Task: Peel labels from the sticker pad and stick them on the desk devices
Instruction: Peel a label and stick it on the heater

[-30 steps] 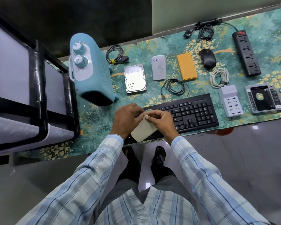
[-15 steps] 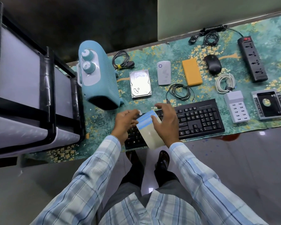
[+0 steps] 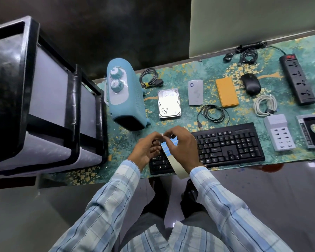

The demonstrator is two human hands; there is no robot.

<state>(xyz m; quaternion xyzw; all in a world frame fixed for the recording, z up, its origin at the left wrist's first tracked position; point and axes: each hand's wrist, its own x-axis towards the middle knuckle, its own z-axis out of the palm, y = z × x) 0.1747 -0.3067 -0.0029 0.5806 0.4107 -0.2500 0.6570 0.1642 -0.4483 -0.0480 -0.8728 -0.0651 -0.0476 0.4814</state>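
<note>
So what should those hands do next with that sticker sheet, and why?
Probably draw the left hand away to peel the small label free: its fingers seem to pinch it at the top of the sticker pad, which the right hand holds over the keyboard.

Soft, even light falls from above on my desk; the wall behind is dim. Glare spots the floor and whitens the hard drive. The wide lens bows the rack at the left edge. My fingers look slightly blurred.
</note>
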